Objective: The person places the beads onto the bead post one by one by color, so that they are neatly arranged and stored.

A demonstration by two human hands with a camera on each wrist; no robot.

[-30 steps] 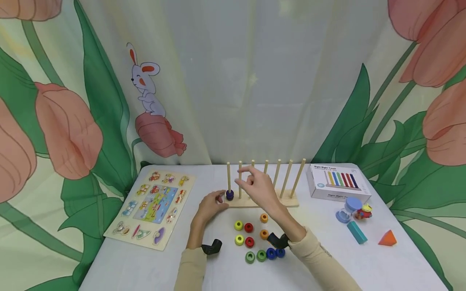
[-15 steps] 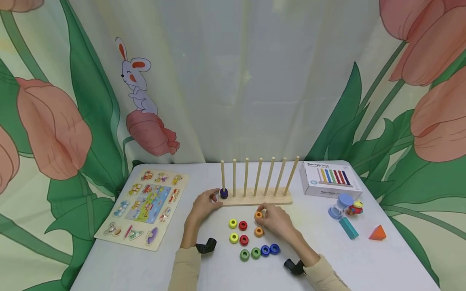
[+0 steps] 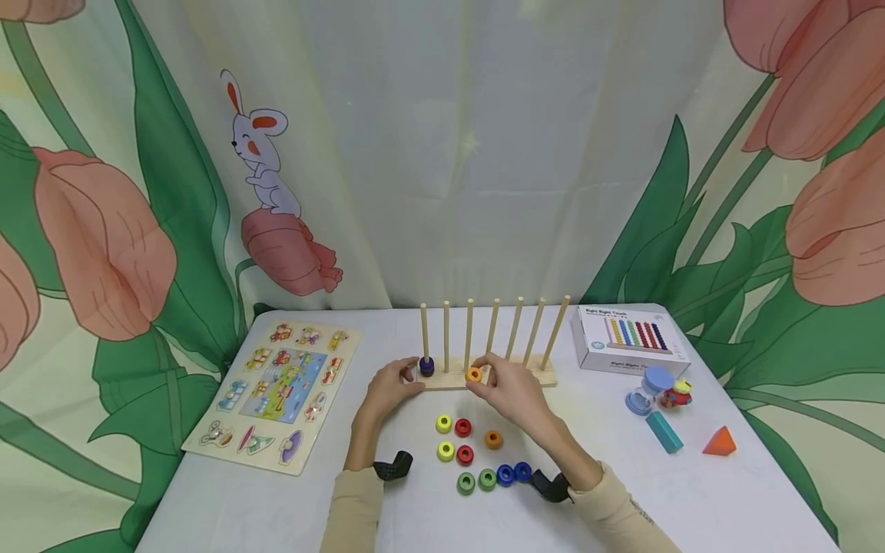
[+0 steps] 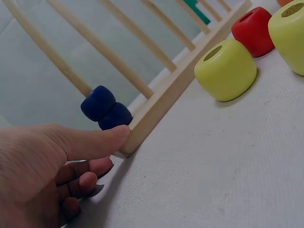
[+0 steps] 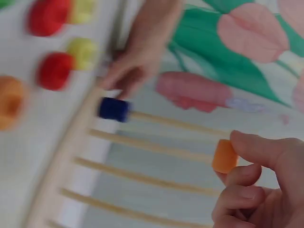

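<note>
In the head view my right hand [image 3: 517,393] pinches an orange bead [image 3: 473,375] between thumb and finger, in front of the wooden peg rack [image 3: 508,377]. The right wrist view shows the same orange bead [image 5: 225,156] at the fingertips, near the upper ends of the pegs. My left hand [image 3: 389,390] holds the rack's left end, its thumb against the corner of the base [image 4: 151,124]. Two dark blue beads [image 4: 98,103] are stacked low on the leftmost peg; the other pegs carry none.
Nearer me lie loose beads: yellow [image 3: 444,424], red [image 3: 462,427], orange [image 3: 493,440], green [image 3: 466,483] and blue [image 3: 505,475]. A picture puzzle board [image 3: 276,392] is at left. To the right are a box [image 3: 629,338], an hourglass [image 3: 648,392] and small toys.
My right hand came down from the pegs to an orange bead on the table, then lifted it up and left to the rack. The left hand stayed at the rack's end.
</note>
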